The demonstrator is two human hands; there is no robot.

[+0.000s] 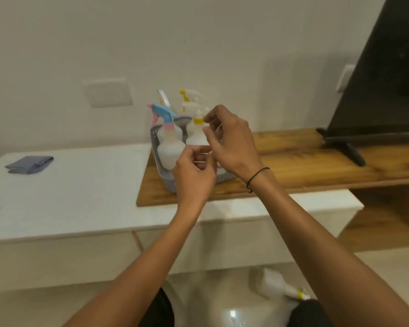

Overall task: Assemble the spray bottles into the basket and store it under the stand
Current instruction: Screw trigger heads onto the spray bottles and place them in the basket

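A grey perforated basket [168, 182] stands on the wooden stand [293, 171] and holds several translucent white spray bottles. One has a blue and pink head [162, 112]; another at the back has a yellow trigger [187, 95]. My right hand [232, 142] pinches thumb and forefinger at the head of a yellow-collared bottle [197, 135] in the basket. Just in front of the basket, my left hand [194, 178] has its fingers curled; motion blur hides whether it holds anything. Another spray bottle [278, 285] with a yellow collar lies on the floor below.
The wooden stand rests on a white cabinet [69, 192], where a folded grey cloth [30, 164] lies at the far left. A black television [383, 90] with its foot on the wood fills the right. A glossy tiled floor lies below the cabinet.
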